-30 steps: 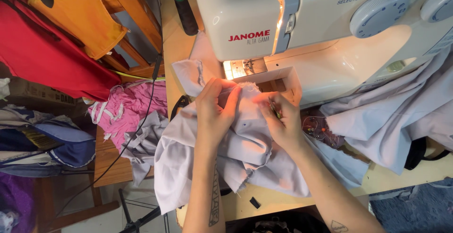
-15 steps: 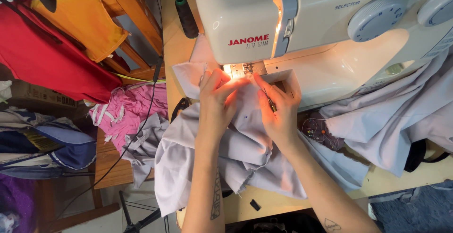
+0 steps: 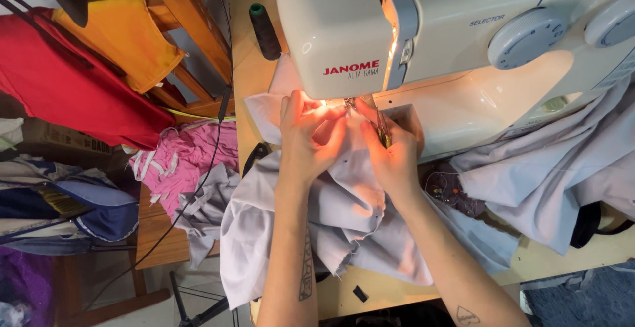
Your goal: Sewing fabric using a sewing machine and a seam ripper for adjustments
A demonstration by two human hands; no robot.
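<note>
A cream sewing machine [image 3: 463, 42] stands on a wooden table [image 3: 248, 69], its lamp lit over the needle area. Pale lilac fabric [image 3: 344, 221] is bunched in front of it and reaches under the needle. My left hand [image 3: 307, 138] presses on the fabric just left of the needle, fingers together and lit by the lamp. My right hand [image 3: 390, 148] pinches the fabric just right of the needle, against the machine's free arm. The needle itself is mostly hidden behind my fingers.
A dark green thread spool [image 3: 264, 30] stands on the table left of the machine. More lilac cloth [image 3: 555, 175] lies at the right. Red [image 3: 73, 89], orange [image 3: 119, 39] and pink [image 3: 192, 158] cloth hang over wooden furniture at the left. A black cable [image 3: 198, 188] runs down.
Both hands have slid the fabric up toward the needle, closer under the machine head. My head has also come nearer, so the machine looks larger.
</note>
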